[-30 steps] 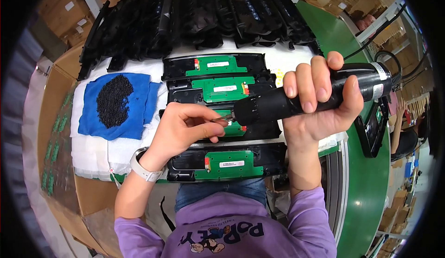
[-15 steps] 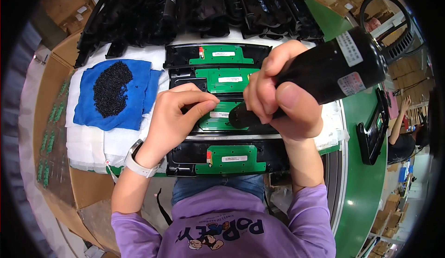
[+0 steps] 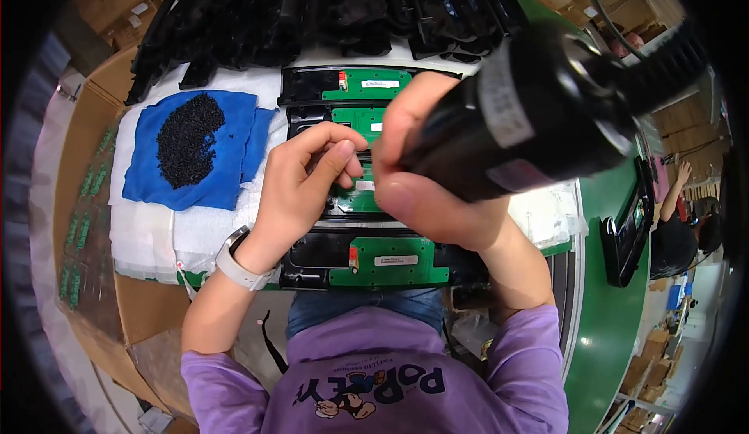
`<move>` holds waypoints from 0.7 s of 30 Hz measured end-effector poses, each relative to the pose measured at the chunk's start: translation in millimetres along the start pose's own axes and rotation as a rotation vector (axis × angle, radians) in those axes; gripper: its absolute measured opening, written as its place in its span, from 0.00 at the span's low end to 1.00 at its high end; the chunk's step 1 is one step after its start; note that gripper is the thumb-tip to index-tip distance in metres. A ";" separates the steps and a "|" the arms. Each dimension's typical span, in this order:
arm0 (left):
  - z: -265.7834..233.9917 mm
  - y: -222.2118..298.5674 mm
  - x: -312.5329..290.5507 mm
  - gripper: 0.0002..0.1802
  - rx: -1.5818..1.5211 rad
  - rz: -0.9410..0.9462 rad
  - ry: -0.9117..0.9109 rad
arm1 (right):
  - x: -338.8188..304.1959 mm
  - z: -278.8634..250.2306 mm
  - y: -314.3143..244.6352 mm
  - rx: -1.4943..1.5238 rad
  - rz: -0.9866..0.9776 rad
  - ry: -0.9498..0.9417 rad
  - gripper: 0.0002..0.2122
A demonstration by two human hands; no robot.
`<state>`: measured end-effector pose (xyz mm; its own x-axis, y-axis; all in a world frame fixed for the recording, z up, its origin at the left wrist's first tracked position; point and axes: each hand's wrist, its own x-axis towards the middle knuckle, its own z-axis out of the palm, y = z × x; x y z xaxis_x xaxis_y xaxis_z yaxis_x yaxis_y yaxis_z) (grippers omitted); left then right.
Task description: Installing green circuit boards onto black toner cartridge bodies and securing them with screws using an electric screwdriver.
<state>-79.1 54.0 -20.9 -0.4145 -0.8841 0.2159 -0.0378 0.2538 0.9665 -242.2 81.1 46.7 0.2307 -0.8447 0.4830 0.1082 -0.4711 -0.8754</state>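
On my white-covered table (image 3: 143, 235), a blue cloth (image 3: 147, 170) lay on my left, four black panels (image 3: 314, 256) sat one behind another before me, and black mouldings (image 3: 343, 13) crowded the far side.

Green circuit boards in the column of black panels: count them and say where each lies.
4, running toward the person: the farthest board, the second board, the third board and the nearest board. The left hand and right hand partly hide the middle two.

Circuit boards (image 3: 390, 275) in black housings (image 3: 312, 255), a corded tool (image 3: 468, 141) and cardboard boxes (image 3: 101, 3) show an assembly workshop
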 end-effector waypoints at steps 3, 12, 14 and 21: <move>1.7 -4.1 2.1 0.10 -0.035 0.036 0.016 | 2.8 -2.8 9.8 -0.001 -0.103 0.007 0.13; 0.7 -5.2 0.9 0.07 -0.201 -0.078 0.015 | -3.3 -13.5 1.8 0.241 0.091 0.025 0.12; -1.2 -4.5 2.5 0.06 -0.227 -0.087 -0.007 | 0.2 -22.2 9.2 0.509 -0.050 0.082 0.08; -7.5 5.6 1.9 0.07 -0.273 -0.172 -0.148 | 2.0 -50.6 4.9 0.635 -0.243 0.227 0.12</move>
<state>-73.3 50.7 -14.0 -0.5509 -0.8334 0.0441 0.1182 -0.0256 0.9927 -290.1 64.3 44.3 -0.0703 -0.7992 0.5969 0.6887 -0.4718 -0.5506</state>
